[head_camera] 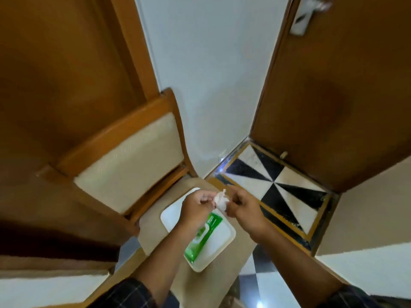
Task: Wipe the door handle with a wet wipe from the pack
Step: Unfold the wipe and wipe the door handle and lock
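Observation:
A crumpled white wet wipe (220, 200) is pinched between my left hand (196, 204) and my right hand (241, 202), just above the chair seat. Below them the green wipe pack (203, 237) lies on a white tray (224, 241), partly hidden by my left forearm. The silver door handle (308, 14) with its plate sits blurred at the top right, on the open brown door (333, 96), far from both hands.
A wooden chair (124, 156) with a cream padded back stands to the left, against a brown door. The tray rests on its beige seat (200, 283). A white wall (211, 74) fills the middle. Black and white floor tiles (278, 187) lie by the open door.

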